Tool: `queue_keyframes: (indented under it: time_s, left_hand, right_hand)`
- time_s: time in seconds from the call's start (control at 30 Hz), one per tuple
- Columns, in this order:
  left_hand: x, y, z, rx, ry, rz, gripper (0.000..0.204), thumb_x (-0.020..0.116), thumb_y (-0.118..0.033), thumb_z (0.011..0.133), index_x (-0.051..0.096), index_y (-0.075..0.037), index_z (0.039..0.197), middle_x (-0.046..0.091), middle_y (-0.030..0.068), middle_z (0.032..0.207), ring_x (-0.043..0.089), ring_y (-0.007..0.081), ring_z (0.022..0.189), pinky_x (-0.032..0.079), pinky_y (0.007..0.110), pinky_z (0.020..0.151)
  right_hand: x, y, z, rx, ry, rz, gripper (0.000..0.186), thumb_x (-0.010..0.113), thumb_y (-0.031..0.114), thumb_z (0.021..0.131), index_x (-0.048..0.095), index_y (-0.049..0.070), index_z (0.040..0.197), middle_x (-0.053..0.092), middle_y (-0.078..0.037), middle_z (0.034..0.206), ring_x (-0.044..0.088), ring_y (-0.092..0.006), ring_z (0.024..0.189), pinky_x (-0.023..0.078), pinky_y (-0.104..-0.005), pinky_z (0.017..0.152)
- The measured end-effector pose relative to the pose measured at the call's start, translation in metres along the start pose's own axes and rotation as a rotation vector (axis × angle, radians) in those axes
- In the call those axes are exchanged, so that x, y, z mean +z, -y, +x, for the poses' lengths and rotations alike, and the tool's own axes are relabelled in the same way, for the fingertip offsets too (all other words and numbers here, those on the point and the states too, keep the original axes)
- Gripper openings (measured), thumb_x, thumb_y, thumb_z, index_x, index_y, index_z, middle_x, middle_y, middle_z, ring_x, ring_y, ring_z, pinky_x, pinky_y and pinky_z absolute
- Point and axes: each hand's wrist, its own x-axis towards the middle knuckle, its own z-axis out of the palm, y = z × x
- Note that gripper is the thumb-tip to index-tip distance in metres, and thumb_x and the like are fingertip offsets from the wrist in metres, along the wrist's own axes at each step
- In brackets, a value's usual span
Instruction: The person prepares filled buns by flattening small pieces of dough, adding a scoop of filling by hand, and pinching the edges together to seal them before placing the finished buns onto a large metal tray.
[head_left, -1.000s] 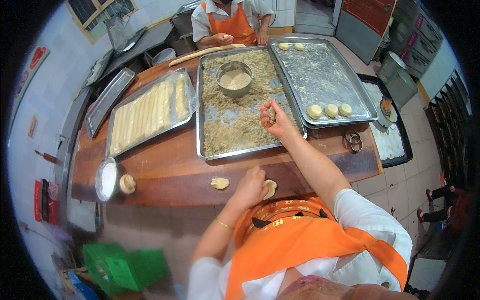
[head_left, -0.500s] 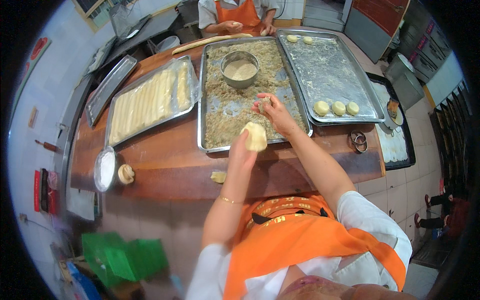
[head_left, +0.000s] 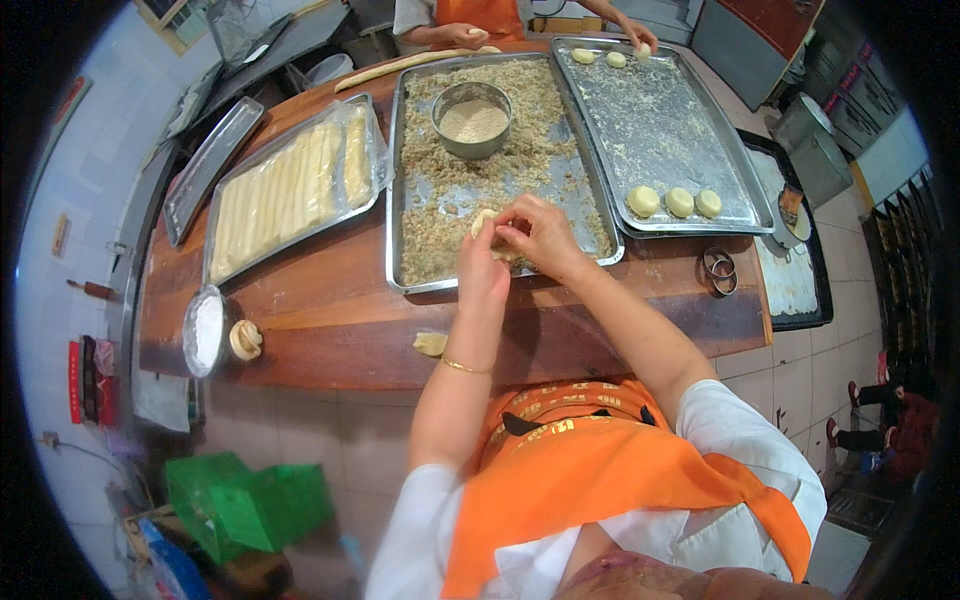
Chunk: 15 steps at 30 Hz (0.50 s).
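My left hand (head_left: pixel 484 268) cups a flattened piece of pale dough (head_left: pixel 483 221) over the near edge of a large metal tray (head_left: pixel 391 225) of crumbly filling. My right hand (head_left: pixel 541 236) is closed against the dough, fingertips pressed in at its middle. These fingers hide most of the dough and any filling in it. In the tray stands a round metal bowl (head_left: pixel 473 139) of pale grains. To the right, a floured tray (head_left: pixel 672 135) carries three round dough pieces (head_left: pixel 679 203) at its near end.
At left lies a tray of long dough rolls (head_left: pixel 285 190) under plastic film. A bowl of white powder (head_left: pixel 206 332), a dough lump (head_left: pixel 245 340), a dough scrap (head_left: pixel 430 344) and metal rings (head_left: pixel 719 271) sit nearer. Across the table, a co-worker's hand (head_left: pixel 636 33) touches the right tray.
My right hand has brought its pinch of filling down and left to the dough in my left hand, and the two now meet. The co-worker's hand has reached over the right tray.
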Motion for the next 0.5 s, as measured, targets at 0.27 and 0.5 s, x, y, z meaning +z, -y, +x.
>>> queue_keyframes:
  time_s: [0.27,0.5]
  left_hand:
    - [0.006,-0.001,-0.016,0.143,-0.021,0.101,0.020,0.048,-0.015,0.105,0.054,-0.001,0.117,0.061,0.0080,0.107,0.061,0.0165,0.096,0.052,0.032,0.080]
    - [-0.006,0.006,-0.016,0.149,0.008,0.223,0.024,0.044,-0.020,0.107,0.054,-0.004,0.122,0.062,0.0074,0.111,0.061,0.0171,0.099,0.053,0.035,0.085]
  right_hand:
    - [0.005,0.012,-0.004,-0.139,-0.078,-0.008,0.016,0.076,0.004,0.076,0.069,0.004,0.091,0.062,-0.012,0.086,0.062,-0.0312,0.081,0.051,-0.0376,0.071]
    - [0.009,0.015,-0.016,-0.242,-0.103,-0.097,0.019,0.075,0.005,0.076,0.070,0.005,0.094,0.063,-0.012,0.085,0.063,-0.0316,0.082,0.053,-0.0392,0.073]
